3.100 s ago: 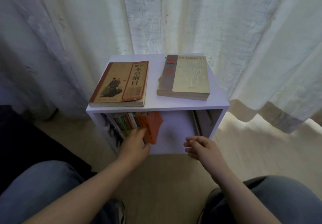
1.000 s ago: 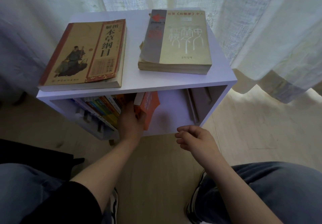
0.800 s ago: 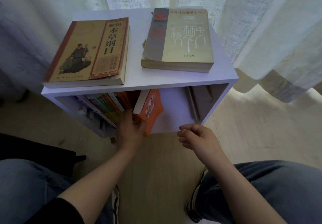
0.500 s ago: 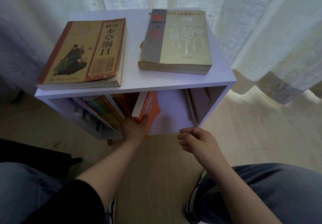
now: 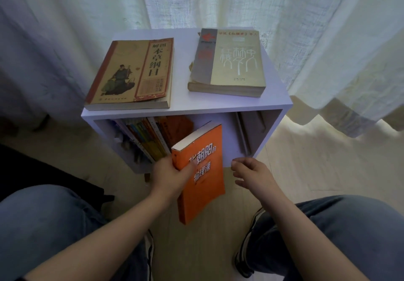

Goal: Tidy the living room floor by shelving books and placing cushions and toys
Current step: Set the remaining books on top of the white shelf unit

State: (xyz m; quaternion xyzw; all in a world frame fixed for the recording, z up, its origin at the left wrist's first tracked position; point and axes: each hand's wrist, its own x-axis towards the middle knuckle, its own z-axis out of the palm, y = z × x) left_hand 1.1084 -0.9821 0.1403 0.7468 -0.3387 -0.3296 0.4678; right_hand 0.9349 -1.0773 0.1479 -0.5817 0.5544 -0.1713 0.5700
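My left hand (image 5: 169, 176) grips an orange paperback (image 5: 202, 171) by its left edge, thumb on the cover, holding it tilted in front of the small white bookshelf (image 5: 196, 108). Only the book's top corner overlaps the shelf opening. Several thin books (image 5: 148, 138) stand leaning in the left part of the compartment. My right hand (image 5: 251, 173) hovers just right of the orange book, fingers loosely curled, holding nothing. Two thick books lie flat on the shelf top: a tan one (image 5: 133, 75) at left and a grey-and-cream one (image 5: 229, 62) at right.
Pale curtains (image 5: 328, 40) hang behind and to both sides of the shelf, draping to the wooden floor (image 5: 306, 160). A flat grey item (image 5: 247, 127) leans against the compartment's right wall. My knees in jeans frame the bottom of the view; something dark lies at left.
My left hand has pulled the orange book out of the shelf compartment towards me, so its cover now faces up. The right hand has stayed near the shelf's lower edge.
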